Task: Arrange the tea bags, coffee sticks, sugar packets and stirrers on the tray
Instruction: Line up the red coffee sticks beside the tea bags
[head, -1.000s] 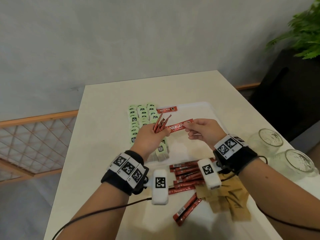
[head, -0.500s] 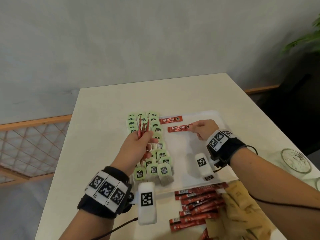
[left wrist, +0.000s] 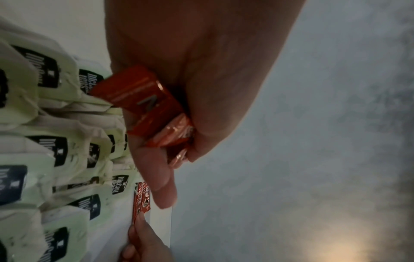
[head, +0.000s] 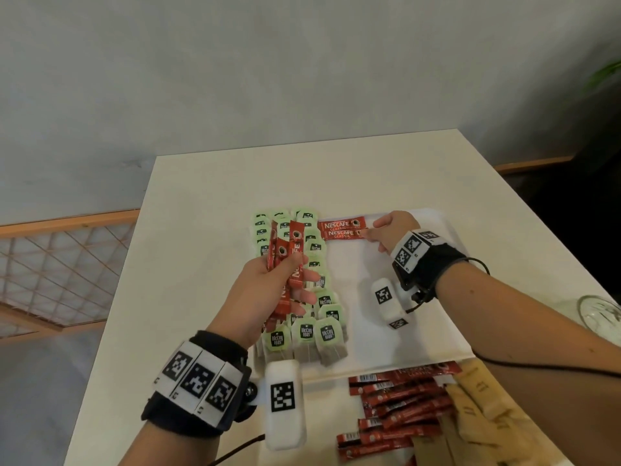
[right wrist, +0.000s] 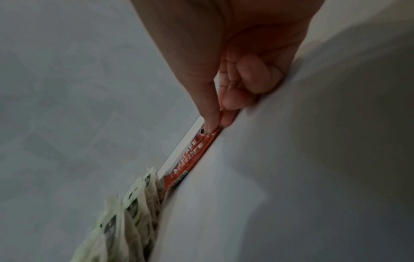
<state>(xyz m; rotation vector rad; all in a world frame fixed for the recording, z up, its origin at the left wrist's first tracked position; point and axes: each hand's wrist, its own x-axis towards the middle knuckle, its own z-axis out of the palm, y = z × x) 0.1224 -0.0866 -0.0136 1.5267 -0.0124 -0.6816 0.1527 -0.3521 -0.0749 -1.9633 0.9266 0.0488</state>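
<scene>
Left grip curled, palm up; right grip pinching, arm outstretched.

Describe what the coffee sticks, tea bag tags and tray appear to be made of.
Coffee sticks: glossy red printed foil or plastic film, judging by its sheen. Tea bag tags: matte pale green paper or card. Tray: smooth white, probably plastic, with a raised rim.

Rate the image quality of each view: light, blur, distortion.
Head view: evenly lit, sharp, table edges splayed by the wide angle. Left wrist view: dim, left hand soft, glare at the bottom right. Right wrist view: dim, tea bags smeared.
</scene>
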